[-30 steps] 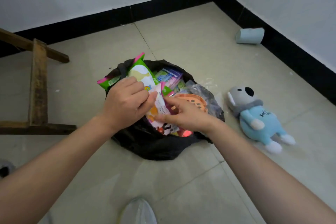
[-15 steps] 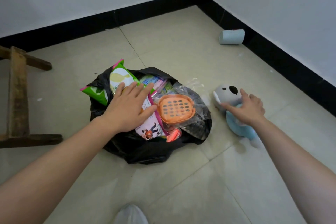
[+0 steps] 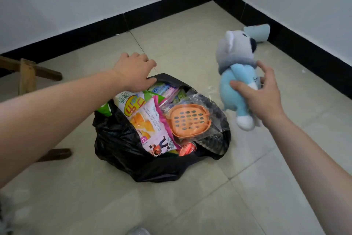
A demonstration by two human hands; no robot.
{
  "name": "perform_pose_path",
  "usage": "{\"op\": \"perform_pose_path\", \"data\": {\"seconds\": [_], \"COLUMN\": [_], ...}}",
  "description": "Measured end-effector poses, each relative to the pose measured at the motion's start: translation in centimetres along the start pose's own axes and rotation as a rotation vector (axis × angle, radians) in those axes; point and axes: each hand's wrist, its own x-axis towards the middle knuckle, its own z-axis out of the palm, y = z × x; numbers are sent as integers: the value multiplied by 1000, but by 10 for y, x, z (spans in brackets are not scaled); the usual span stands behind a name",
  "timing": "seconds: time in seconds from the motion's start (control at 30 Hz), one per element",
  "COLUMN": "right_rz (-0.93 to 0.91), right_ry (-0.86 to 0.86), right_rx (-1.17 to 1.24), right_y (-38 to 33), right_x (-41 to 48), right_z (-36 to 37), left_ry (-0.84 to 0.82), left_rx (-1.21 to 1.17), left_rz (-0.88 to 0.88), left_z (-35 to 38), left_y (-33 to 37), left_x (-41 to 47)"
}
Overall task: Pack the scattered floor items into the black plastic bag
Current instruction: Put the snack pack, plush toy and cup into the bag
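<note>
While the left hand (image 3: 133,71) holds the black bag (image 3: 118,139) rim, the right hand (image 3: 262,98) grips a grey-headed blue plush (image 3: 229,99)

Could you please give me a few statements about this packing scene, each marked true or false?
1. The right hand holds the plush toy up in the air. True.
2. The orange perforated tray lies on top of the items in the black bag. True.
3. The plush toy is already inside the black bag. False: it is held to the right of the bag, outside it.
4. The left hand rests on the orange perforated tray. False: it is at the bag's far rim, apart from the tray.
</note>
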Motion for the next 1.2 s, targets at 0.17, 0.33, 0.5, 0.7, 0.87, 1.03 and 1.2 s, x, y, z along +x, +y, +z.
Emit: {"op": "perform_pose_path", "data": {"seconds": [0.17, 0.33, 0.5, 0.7, 0.87, 1.03, 1.2], "right_rz": [-150, -167, -213, -224, -246, -299, -265], "right_ry": [-164, -246, -130, -431, -620, -779, -753], "right_rx": [-33, 10, 259, -419, -405, -492, -558], "right_y": [-27, -37, -66, -38, -48, -56, -64], "right_x": [-29, -38, -41, -60, -60, -57, -47], "right_z": [27, 36, 40, 89, 107, 132, 162], "left_ry": [-236, 2, 215, 212, 56, 66, 123], "left_rx": [-34, -181, -346, -476, -584, -596, -496], "left_rz": [-135, -214, -232, -256, -206, -205, -184], "left_z": [16, 40, 27, 10, -4, -3, -6], "left_y": [0, -6, -20, -22, -32, -40, -37], "left_x": [29, 30, 37, 38, 32, 20, 19]}}
